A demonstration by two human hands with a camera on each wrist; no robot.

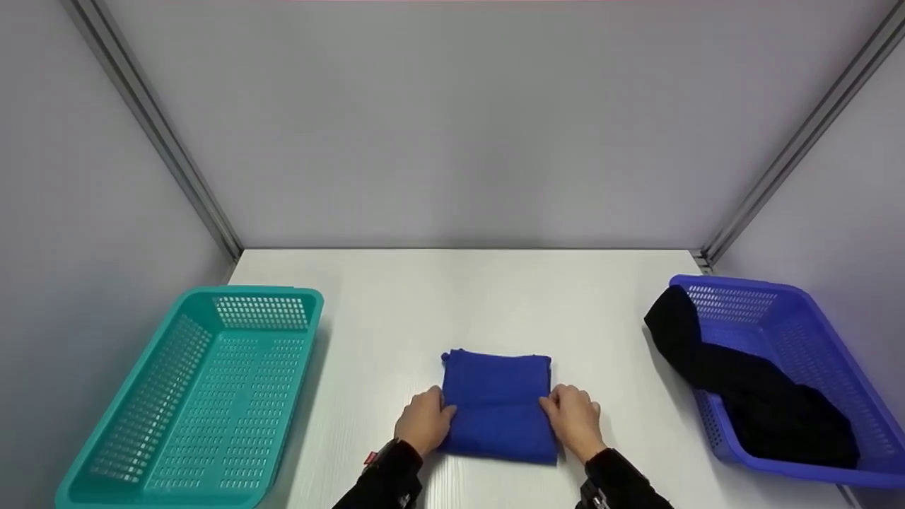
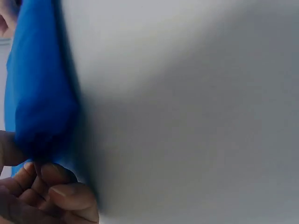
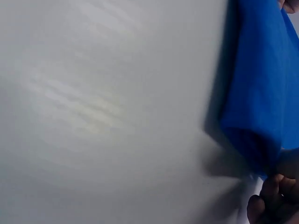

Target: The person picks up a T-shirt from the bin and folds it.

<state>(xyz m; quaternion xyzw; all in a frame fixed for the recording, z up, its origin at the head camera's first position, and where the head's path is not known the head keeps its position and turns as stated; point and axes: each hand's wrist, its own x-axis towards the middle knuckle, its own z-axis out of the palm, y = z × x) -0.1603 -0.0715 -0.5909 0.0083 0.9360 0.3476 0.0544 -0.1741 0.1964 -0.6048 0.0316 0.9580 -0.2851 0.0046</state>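
Note:
A blue cloth [image 1: 498,406], folded into a neat rectangle of several layers, lies on the white table in the head view. At its left edge my left hand [image 1: 425,422] pinches the fabric, thumb on top and fingers curled beneath. On the opposite edge my right hand [image 1: 574,420] pinches the cloth in the same way. The left wrist view shows the left hand [image 2: 49,193] at a bunched end of the blue cloth [image 2: 39,79]. In the right wrist view, the right hand [image 3: 278,196] is partly cut off below the cloth's folded side [image 3: 254,88].
A green perforated basket [image 1: 283,424] with nothing in it stands on the left. To the right is a blue-purple basket [image 1: 792,297] holding a black cloth [image 1: 763,396], one end draped over its near-left rim. Grey panels [image 1: 481,127] enclose the white table [image 1: 396,304].

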